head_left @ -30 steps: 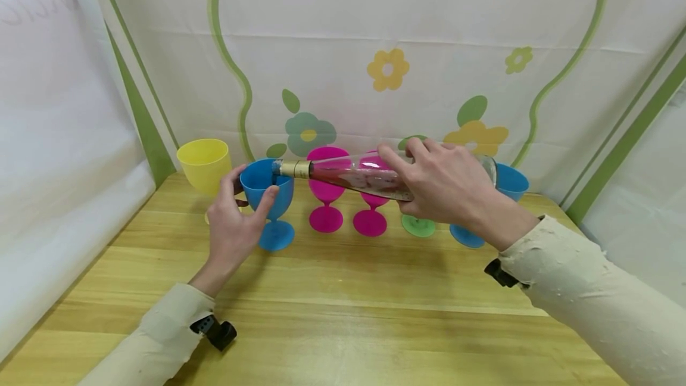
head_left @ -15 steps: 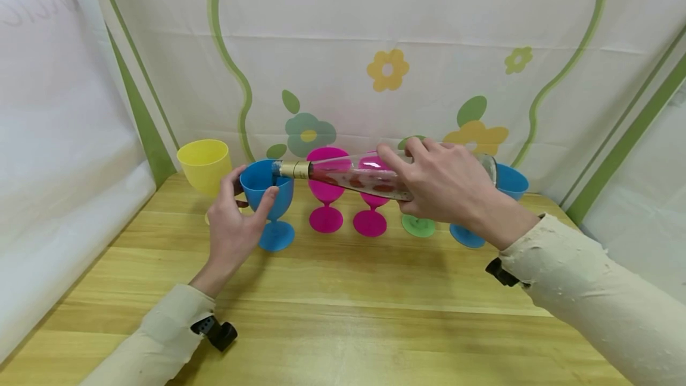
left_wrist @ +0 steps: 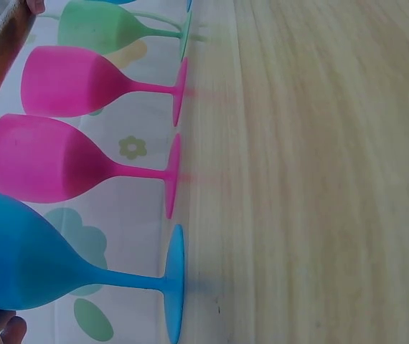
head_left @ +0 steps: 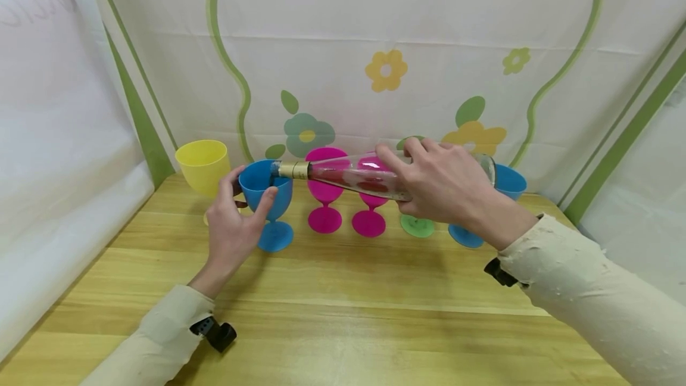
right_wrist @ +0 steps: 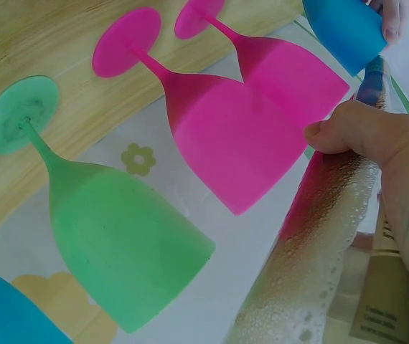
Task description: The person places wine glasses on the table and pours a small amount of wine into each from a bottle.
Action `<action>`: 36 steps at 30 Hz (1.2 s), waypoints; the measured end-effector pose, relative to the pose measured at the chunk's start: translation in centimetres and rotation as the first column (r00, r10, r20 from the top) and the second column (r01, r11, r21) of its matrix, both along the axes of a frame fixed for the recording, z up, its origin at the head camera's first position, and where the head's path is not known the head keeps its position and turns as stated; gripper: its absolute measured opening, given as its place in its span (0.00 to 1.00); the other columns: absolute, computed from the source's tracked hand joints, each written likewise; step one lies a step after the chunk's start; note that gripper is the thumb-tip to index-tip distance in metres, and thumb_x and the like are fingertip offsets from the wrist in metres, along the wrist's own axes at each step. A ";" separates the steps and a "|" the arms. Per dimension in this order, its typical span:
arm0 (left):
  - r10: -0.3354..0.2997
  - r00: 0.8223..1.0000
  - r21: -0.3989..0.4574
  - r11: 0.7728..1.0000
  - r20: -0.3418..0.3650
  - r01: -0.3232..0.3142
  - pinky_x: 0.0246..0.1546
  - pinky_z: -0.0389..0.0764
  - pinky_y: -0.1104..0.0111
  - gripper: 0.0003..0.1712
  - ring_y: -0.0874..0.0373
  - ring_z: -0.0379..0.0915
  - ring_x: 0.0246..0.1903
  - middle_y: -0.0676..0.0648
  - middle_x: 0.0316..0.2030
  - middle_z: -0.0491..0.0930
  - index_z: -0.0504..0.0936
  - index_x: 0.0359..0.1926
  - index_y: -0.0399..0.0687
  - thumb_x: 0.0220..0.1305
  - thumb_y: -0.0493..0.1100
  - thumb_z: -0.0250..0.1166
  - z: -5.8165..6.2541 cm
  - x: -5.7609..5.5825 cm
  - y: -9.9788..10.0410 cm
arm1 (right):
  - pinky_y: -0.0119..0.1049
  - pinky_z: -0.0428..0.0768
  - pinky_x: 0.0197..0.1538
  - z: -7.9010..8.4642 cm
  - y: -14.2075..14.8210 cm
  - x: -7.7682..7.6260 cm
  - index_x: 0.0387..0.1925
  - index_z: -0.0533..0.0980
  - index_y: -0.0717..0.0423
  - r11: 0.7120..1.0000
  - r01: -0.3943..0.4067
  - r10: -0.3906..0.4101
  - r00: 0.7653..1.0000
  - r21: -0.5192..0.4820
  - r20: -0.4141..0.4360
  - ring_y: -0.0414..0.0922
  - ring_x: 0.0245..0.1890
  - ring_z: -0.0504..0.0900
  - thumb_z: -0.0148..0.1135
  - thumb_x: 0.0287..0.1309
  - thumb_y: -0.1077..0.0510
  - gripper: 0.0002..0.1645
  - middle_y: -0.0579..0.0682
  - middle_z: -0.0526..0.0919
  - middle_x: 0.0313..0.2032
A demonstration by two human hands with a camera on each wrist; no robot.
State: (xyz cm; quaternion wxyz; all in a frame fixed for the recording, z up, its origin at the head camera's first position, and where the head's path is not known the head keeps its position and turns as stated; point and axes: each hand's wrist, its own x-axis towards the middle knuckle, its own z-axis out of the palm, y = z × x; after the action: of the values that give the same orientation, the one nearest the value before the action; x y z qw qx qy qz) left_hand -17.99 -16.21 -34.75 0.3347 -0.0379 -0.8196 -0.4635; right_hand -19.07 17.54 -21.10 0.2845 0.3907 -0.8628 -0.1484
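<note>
In the head view my left hand (head_left: 236, 225) holds the bowl of a blue plastic goblet (head_left: 280, 202), thumb on the near side and fingers round the far left. The goblet stands upright, its foot on the table. My right hand (head_left: 447, 183) grips a clear glass bottle (head_left: 343, 173) from above, tipped almost level. The bottle's gold-wrapped neck points left, and its mouth lies inside the goblet's rim. Foamy liquid shows within the bottle (right_wrist: 290, 258) in the right wrist view, with a gold label beside the palm. The left wrist view shows the blue goblet's stem (left_wrist: 122, 279) and foot.
Behind the bottle stand two pink goblets (head_left: 324, 219), a green goblet (head_left: 417, 226) and another blue goblet (head_left: 510, 181). A yellow goblet (head_left: 202, 165) is left of my left hand. All share a wooden table (head_left: 332, 314) backed by a flower-printed cloth (head_left: 321, 64).
Both hands, the bottle and the blue goblet keep their places. Inside the tipped bottle, the pattern of liquid and bubbles has shifted.
</note>
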 end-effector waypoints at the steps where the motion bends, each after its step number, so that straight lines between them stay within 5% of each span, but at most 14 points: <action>1: -0.001 1.000 0.001 1.000 0.000 0.001 0.46 0.77 0.63 0.39 0.45 0.80 0.57 0.39 0.60 0.84 0.69 0.74 0.43 0.70 0.54 0.71 0.0 0.0 0.0 | 0.47 0.85 0.23 0.0 0.0 0.0 0.65 0.70 0.51 1.000 0.000 0.000 1.000 0.000 -0.001 0.57 0.31 0.87 0.75 0.54 0.41 0.41 0.59 0.85 0.41; 15: -0.002 1.000 0.007 1.000 -0.011 0.002 0.44 0.74 0.72 0.39 0.45 0.80 0.56 0.38 0.60 0.84 0.69 0.74 0.43 0.70 0.53 0.71 0.0 0.0 0.0 | 0.49 0.86 0.24 0.1 0.0 0.0 0.65 0.69 0.50 1.000 0.006 -0.006 1.000 0.000 0.002 0.57 0.32 0.87 0.78 0.50 0.40 0.45 0.60 0.85 0.41; 24: 0.001 1.000 0.004 1.000 -0.010 -0.001 0.43 0.79 0.65 0.40 0.45 0.81 0.56 0.38 0.60 0.84 0.69 0.75 0.42 0.70 0.53 0.71 -0.1 -0.1 0.0 | 0.47 0.85 0.24 -0.6 0.1 -0.1 0.66 0.70 0.49 1.000 0.010 -0.010 1.000 -0.030 0.009 0.56 0.29 0.86 0.80 0.47 0.37 0.48 0.58 0.85 0.41; 36: -0.009 1.000 -0.004 1.000 0.022 0.009 0.40 0.75 0.83 0.39 0.44 0.80 0.57 0.39 0.62 0.83 0.67 0.75 0.43 0.71 0.54 0.70 0.0 0.1 -0.3 | 0.42 0.83 0.24 -2.9 0.3 -0.1 0.71 0.72 0.47 0.990 0.084 -0.069 0.990 -0.117 0.122 0.49 0.32 0.85 0.83 0.42 0.36 0.55 0.55 0.85 0.43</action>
State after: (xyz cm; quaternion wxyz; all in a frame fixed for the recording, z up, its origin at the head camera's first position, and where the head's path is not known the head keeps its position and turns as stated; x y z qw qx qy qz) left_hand -17.91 -16.49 -34.70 0.3236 -0.0373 -0.8239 -0.4637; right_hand -19.14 17.84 -23.99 0.2506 0.3472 -0.8999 -0.0828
